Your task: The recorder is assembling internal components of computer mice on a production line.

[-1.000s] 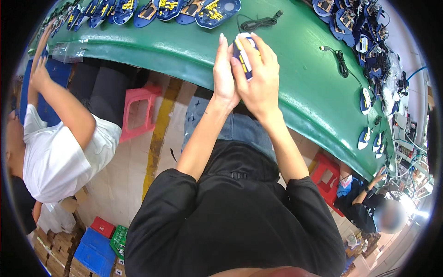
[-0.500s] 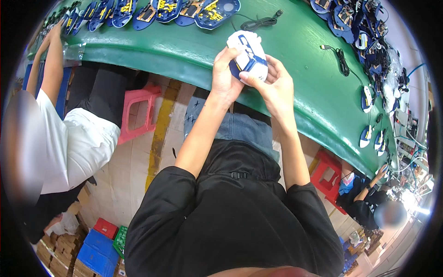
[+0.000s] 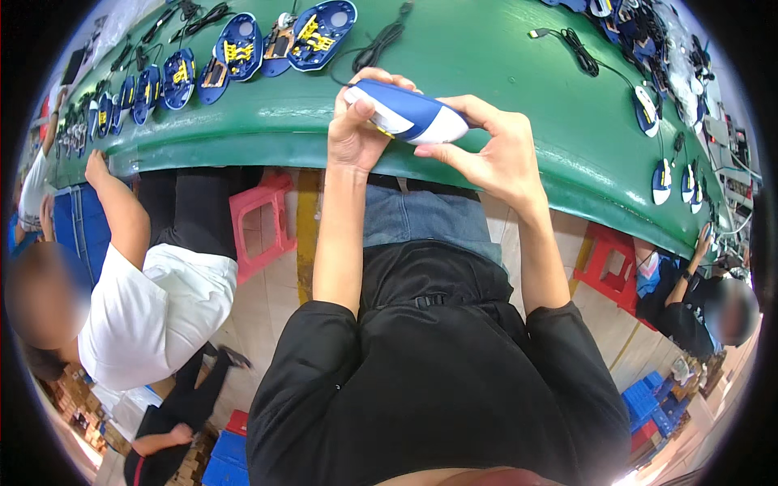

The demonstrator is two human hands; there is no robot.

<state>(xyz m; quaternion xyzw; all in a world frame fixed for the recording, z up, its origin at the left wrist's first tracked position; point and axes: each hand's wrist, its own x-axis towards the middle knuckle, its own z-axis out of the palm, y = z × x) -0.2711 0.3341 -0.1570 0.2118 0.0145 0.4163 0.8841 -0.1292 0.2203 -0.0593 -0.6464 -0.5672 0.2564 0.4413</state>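
A blue and white computer mouse (image 3: 417,111) is held between both my hands above the front of the green table. My left hand (image 3: 356,121) grips its left end, with the thumb across the near side and fingers behind. At the white right end, my right hand (image 3: 498,150) pinches it between thumb and index finger. A small yellow part shows along the near edge of the mouse. Its black cable (image 3: 381,44) runs from the left end to a bundled coil on the table behind.
Open blue mouse shells (image 3: 322,34) with yellow parts line the table (image 3: 478,61) to the left. Another coiled cable (image 3: 577,53) leads to a white and blue mouse (image 3: 645,109) at the right. A co-worker in a white shirt (image 3: 166,312) sits left; pink stool (image 3: 263,227) between us.
The mouse has turned from upright, underside-like face showing, to lying sideways with its side and blue band in view. My hands have moved apart to its two ends. The view has shifted.
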